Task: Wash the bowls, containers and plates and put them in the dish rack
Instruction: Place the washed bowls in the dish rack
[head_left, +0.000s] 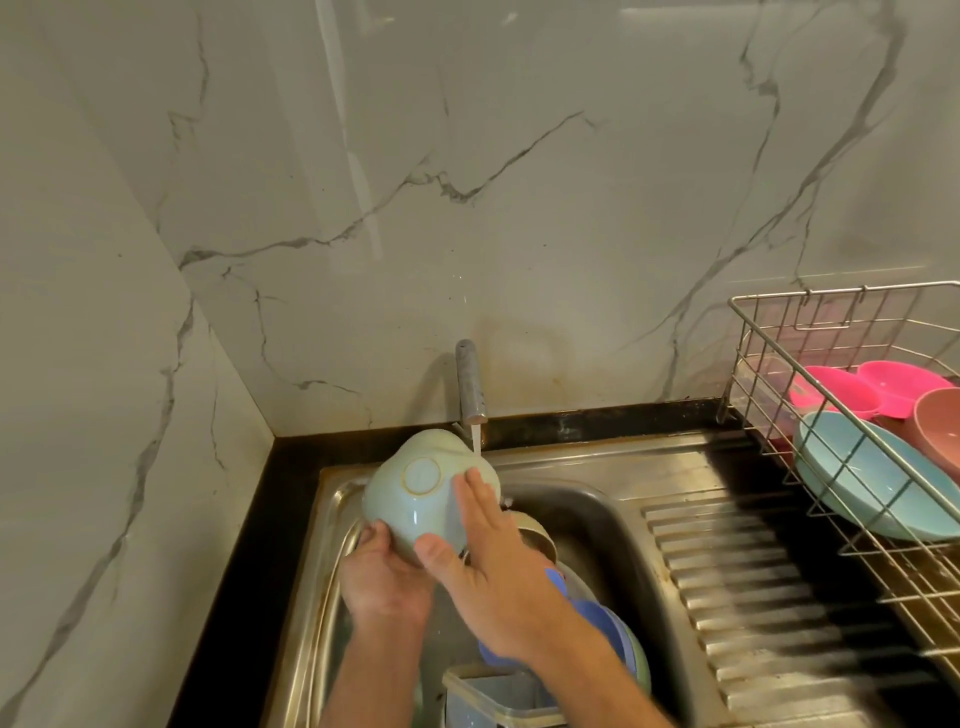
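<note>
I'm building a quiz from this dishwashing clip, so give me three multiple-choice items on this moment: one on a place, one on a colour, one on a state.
1. Where is the pale green bowl?
A. In the dish rack
B. Held over the sink, under the tap
C. On the draining board

2. What colour is the big plate at the front of the dish rack?
A. Light blue
B. Yellow
C. White

3. What is the state of the tap?
A. Off
B. Running
C. Covered by a cloth

Answers
1: B, the left hand grips the bowl's rim over the sink, bottom up, with the right hand flat on its outside.
2: A, the plate leaning behind the rack wires is light blue.
3: B, a stream of water falls from the spout onto the bowl.
</note>
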